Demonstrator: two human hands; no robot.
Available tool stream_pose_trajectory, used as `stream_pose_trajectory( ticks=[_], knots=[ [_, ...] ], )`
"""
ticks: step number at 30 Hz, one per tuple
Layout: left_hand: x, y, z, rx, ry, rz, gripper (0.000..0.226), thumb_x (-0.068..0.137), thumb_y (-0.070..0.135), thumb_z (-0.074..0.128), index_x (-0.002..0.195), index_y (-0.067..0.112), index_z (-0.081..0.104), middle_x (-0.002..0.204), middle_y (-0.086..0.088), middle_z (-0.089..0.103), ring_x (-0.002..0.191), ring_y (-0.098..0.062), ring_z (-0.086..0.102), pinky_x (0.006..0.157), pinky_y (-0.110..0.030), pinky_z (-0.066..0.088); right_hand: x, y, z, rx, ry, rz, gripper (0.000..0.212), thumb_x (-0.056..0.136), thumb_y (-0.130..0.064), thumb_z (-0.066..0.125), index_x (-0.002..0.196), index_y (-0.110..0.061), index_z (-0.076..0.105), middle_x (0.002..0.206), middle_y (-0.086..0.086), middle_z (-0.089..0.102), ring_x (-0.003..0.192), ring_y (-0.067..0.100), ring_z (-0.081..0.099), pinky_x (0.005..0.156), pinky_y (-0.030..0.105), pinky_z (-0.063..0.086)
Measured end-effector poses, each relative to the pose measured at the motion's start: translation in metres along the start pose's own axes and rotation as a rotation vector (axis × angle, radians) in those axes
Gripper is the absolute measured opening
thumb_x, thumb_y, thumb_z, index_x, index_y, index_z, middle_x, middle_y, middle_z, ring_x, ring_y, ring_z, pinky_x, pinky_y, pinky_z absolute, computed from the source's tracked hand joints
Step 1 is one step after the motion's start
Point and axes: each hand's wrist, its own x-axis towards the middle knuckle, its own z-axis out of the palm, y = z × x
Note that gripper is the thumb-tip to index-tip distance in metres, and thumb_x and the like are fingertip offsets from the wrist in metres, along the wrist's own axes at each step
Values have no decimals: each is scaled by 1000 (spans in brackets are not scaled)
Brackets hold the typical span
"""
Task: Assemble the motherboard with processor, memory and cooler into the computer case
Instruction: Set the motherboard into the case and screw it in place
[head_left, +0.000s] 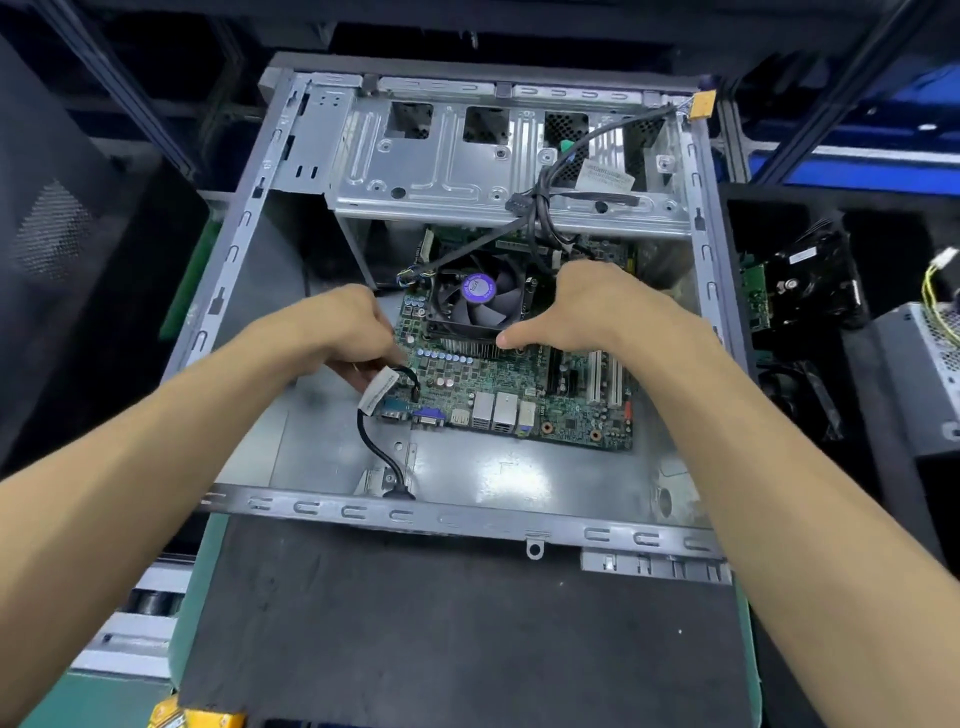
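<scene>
Left hand (340, 332) curled at the motherboard's (519, 395) left edge, fingers pinching a black cable (382, 447) with a white label — it loops down to the case's near rail. Right hand (597, 306) grips the cooler (475, 304), thumb out along the heatsink. Board lies inside the open computer case (244, 223), under the drive cage (457, 161).

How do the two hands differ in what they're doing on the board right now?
The left hand grips the board at its left edge, fingers curled, beside a black cable with a white tag. The right hand lies over the fan side, thumb stretched out against the metal fins. Left sits at the board's rim; right is nearer its middle. Both are inside the case, touching the same board.
</scene>
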Motion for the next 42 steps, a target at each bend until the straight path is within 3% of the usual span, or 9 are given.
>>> stream_pose_trajectory(
  ticks=[5, 8, 12, 15, 19, 23, 31, 36, 42],
  knots=[
    [6, 0, 6, 68, 16, -5, 3, 88, -4, 66, 88, -1, 65, 67, -12, 66, 36, -15, 61, 39, -28, 54, 4, 7, 2, 61, -34, 97, 72, 73, -65, 79, 107, -3, 64, 97, 2, 64, 75, 18, 54, 71, 29, 43],
    [7, 0, 8, 140, 24, -3, 16, 91, -5, 51, 96, -3, 66, 74, -14, 68, 48, -21, 68, 52, -35, 61, -3, 15, 1, -2, 128, 190, 68, 70, -67, 80, 90, -5, 60, 75, 2, 59, 62, 20, 53, 57, 31, 42],
    [5, 2, 11, 232, 24, 8, 19, 92, -4, 48, 102, -6, 64, 90, -22, 71, 80, -34, 74, 75, -47, 62, -8, 10, 8, 101, 185, 107, 110, 62, -63, 87, 139, -3, 37, 139, 17, 48, 126, 34, 47, 101, 44, 43],
    [8, 2, 12, 215, 13, 5, 7, 94, -1, 55, 92, -4, 61, 82, -22, 70, 69, -35, 72, 72, -47, 62, -7, -1, 11, -21, 146, 50, 116, 64, -67, 84, 145, -4, 30, 147, 21, 34, 138, 38, 30, 111, 46, 33],
    [12, -1, 13, 190, 30, -2, 14, 95, 5, 60, 82, 1, 57, 69, -16, 65, 53, -28, 65, 66, -44, 63, -11, -1, 10, -17, 195, 117, 106, 65, -69, 82, 137, -4, 39, 134, 17, 49, 124, 35, 49, 91, 44, 46],
    [15, -3, 12, 180, 33, 3, 18, 95, 6, 62, 78, 3, 55, 63, -13, 64, 41, -21, 62, 51, -34, 61, -20, 5, 14, -65, 119, 98, 64, 75, -70, 73, 81, -8, 62, 81, 4, 69, 71, 24, 65, 62, 31, 49],
    [14, -2, 12, 132, 27, 1, 14, 94, 6, 63, 81, 3, 58, 66, -12, 65, 52, -27, 64, 61, -39, 63, -2, -11, 26, 63, 12, -80, 114, 76, -56, 81, 155, -3, 18, 151, 17, 35, 137, 32, 39, 112, 38, 37],
    [11, -1, 10, 41, 0, -30, 17, 94, 0, 62, 77, 2, 58, 63, -13, 65, 37, -18, 61, 45, -31, 58, 16, -16, 26, 319, -28, -80, 116, 77, -42, 86, 159, -8, 11, 149, 8, 48, 132, 27, 48, 97, 28, 41],
    [10, -3, 7, 53, -47, -47, 8, 93, -5, 58, 97, -6, 64, 92, -29, 73, 69, -34, 74, 65, -43, 63, 19, -9, 22, 315, 50, -123, 98, 68, -44, 91, 142, -7, 39, 110, -4, 53, 93, 14, 50, 75, 23, 40]
  ],
)
